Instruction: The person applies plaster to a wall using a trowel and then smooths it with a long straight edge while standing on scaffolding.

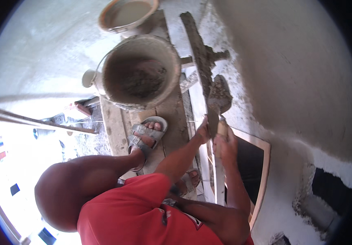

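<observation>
My right hand [226,148] is closed round the wooden handle of a trowel [222,127]. Grey mortar [221,87] sits on its blade, which lies over a long, straight wooden board [219,179]. Wet mortar [200,51] coats the far part of that board, close against the wall. Just left of the trowel, my left hand [202,131] grips the board's edge, thumb showing and the other fingers partly hidden. Beyond my hands, to the left, stands a large mortar-caked bucket [175,67] with a wire handle and some mortar [145,83] at its bottom.
Rough planks [169,126] carry the bucket and my sandalled feet [149,132]. A basin [105,22] of cloudy liquid stands behind the bucket. To the right are the plastered wall [298,61], a wood-framed dark opening [268,159] and a broken hole [331,190]. Long poles [41,122] lie at left.
</observation>
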The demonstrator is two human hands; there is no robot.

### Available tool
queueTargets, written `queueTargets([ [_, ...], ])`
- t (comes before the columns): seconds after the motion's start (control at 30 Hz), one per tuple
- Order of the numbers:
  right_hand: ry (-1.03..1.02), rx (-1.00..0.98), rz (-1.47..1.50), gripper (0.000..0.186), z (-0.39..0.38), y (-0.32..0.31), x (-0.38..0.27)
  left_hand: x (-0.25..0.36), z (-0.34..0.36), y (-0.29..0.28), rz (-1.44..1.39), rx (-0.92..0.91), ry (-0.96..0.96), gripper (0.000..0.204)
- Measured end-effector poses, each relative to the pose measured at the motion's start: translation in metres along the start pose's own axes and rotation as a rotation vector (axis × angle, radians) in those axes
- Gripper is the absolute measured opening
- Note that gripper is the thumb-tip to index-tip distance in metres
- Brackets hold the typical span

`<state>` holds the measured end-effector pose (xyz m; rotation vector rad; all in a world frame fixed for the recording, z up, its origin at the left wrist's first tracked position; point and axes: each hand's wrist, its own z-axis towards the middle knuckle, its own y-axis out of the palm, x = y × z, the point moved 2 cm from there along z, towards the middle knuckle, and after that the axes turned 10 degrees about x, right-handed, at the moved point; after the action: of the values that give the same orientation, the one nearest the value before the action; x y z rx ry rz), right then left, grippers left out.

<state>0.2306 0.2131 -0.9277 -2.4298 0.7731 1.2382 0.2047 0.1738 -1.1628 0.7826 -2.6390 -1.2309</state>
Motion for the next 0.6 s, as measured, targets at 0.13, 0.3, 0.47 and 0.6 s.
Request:
queueTargets([
  [0.13, -0.158, -0.059, -0.118, 0.050, -0.031, 0.005, -0.069, -0.019, 0.006, 0.011, 0.017, 0.005, -0.038, 0.063],
  [0.3, -0.875, -0.094, -0.445, 0.048, -0.024, 0.058, -0.082, -0.015, 0.010, 0.015, 0.040, -0.065, 0.042, 0.070],
  [0.47, -0.949, -0.122, -0.889, 0.054, -0.008, 0.088, -0.072, -0.016, -0.008, 0.030, -0.004, 0.008, -0.064, 0.070],
  [0.6, -0.685, -0.050, -0.279, 0.049, -0.012, 0.059, -0.067, -0.006, -0.025, 0.047, -0.031, 0.050, -0.135, 0.071],
])
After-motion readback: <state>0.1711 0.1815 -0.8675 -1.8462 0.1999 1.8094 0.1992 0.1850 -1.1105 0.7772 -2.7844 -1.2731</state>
